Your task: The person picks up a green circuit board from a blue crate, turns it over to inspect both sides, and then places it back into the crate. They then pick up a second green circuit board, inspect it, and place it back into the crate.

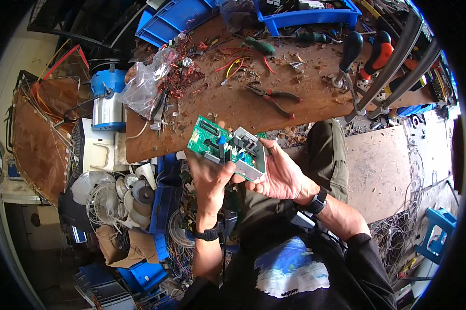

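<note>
Between both hands, in front of my body, I hold a green circuit board [208, 135] with a grey metal bracket [257, 164] along its right end. Black parts, a blue one and white connectors stand on its upper face. My left hand [211, 178] grips the near left edge, thumb against the components. My right hand [282, 173] is wrapped round the bracket end, thumb at its upper corner and fingers underneath. Beyond the board, on the wooden bench, lie pliers [272, 98] with spread handles, touched by neither hand. The board's underside is hidden.
Screwdrivers with a black handle [352, 49] and an orange-black handle [380, 57] stand by a metal frame at the right. A clear plastic bag [145, 82] and copper scraps lie at the bench's left. Blue crates [310, 19] line the back; tangled wires [393, 243] lie at right.
</note>
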Demonstrator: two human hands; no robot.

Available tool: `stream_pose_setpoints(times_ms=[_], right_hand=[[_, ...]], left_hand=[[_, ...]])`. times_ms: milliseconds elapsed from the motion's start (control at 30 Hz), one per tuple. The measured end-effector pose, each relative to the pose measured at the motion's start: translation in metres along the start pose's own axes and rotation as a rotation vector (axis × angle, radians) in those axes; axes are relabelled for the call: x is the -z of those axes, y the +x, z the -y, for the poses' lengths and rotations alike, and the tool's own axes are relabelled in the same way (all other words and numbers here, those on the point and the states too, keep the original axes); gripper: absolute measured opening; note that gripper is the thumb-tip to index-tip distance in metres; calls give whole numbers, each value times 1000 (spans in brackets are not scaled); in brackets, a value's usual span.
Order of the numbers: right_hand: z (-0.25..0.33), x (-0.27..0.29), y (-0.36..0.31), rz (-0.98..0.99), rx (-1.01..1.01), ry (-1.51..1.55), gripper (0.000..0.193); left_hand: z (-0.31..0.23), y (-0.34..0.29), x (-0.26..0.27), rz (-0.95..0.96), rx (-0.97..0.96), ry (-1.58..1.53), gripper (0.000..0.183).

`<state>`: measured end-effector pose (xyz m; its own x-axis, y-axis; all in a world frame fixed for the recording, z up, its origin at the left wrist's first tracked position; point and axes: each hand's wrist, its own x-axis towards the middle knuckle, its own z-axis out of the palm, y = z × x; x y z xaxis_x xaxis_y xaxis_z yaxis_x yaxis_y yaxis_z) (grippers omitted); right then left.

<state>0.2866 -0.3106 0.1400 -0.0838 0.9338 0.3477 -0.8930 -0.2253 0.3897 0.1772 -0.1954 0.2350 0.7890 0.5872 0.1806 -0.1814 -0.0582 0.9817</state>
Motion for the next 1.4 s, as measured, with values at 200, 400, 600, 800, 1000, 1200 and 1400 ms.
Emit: stream_pose_setpoints(times_ms=[200, 400, 600, 800, 1000, 1200, 1400], right_hand=[[7, 3, -3, -109, -11, -148, 80], [0, 9, -3, -417, 424, -706, 72], [3, 8, -6, -344, 462, -1011, 77], [-1, 13, -7, -404, 511, -1148, 78], [-1, 21, -6, -470, 568, -1206, 77], [-6, -5, -3, -477, 652, -1312, 79], [-5, -16, 1, -410, 1033, -1641, 107]], left_hand=[[6, 1, -1, -14, 44, -65, 90], [5, 5, -6, -146, 108, -94, 68], [9, 7, -6, -205, 130, -28, 65], [9, 5, -9, -204, 148, 31, 66], [9, 4, -10, -195, 138, 26, 67], [11, 1, -10, -156, 131, -77, 52], [8, -7, -14, -250, 107, -30, 19]])
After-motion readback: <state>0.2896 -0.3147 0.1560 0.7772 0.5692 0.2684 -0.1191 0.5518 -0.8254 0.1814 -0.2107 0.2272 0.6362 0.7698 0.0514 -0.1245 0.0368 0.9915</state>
